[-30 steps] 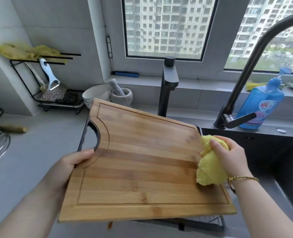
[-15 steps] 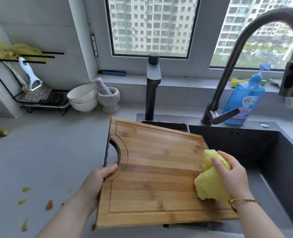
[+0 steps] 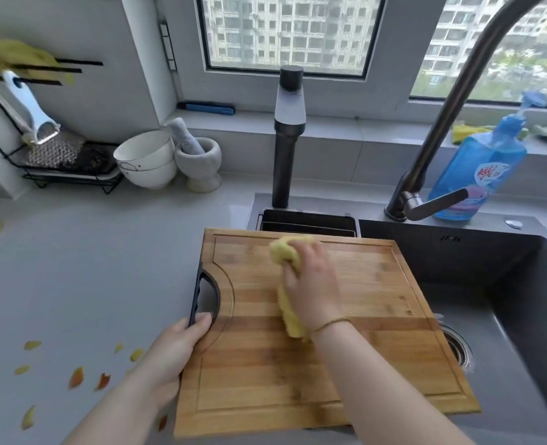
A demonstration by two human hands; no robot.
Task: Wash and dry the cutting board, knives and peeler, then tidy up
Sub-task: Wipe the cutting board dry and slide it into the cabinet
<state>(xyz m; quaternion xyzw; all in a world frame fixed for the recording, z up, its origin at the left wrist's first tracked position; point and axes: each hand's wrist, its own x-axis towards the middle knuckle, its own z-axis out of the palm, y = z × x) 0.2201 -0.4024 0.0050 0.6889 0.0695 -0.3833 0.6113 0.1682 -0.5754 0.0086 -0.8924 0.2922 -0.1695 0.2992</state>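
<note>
A wooden cutting board [image 3: 355, 348] with a dark handle cut-out lies nearly flat over the left edge of the sink. My left hand [image 3: 176, 345] grips its left edge just below the cut-out. My right hand [image 3: 310, 281] holds a yellow cloth [image 3: 286, 252] and presses it on the upper middle of the board. A white and blue peeler [image 3: 31, 107] hangs on the black rack [image 3: 70, 175] at the far left. No knives are visible.
Dark sink basin [image 3: 506, 284] with drain [image 3: 456, 346] lies right of the board. Tall faucet [image 3: 432, 136], blue soap bottle [image 3: 477, 168], black dispenser column [image 3: 286, 136], stacked white bowls [image 3: 147, 159] and a mortar with pestle [image 3: 198, 159] stand behind. Peel scraps [image 3: 76, 377] litter the grey counter.
The board has come down from a tilted, raised position to nearly flat over the sink edge. My right hand has slid the cloth from the board's right edge to its upper middle.
</note>
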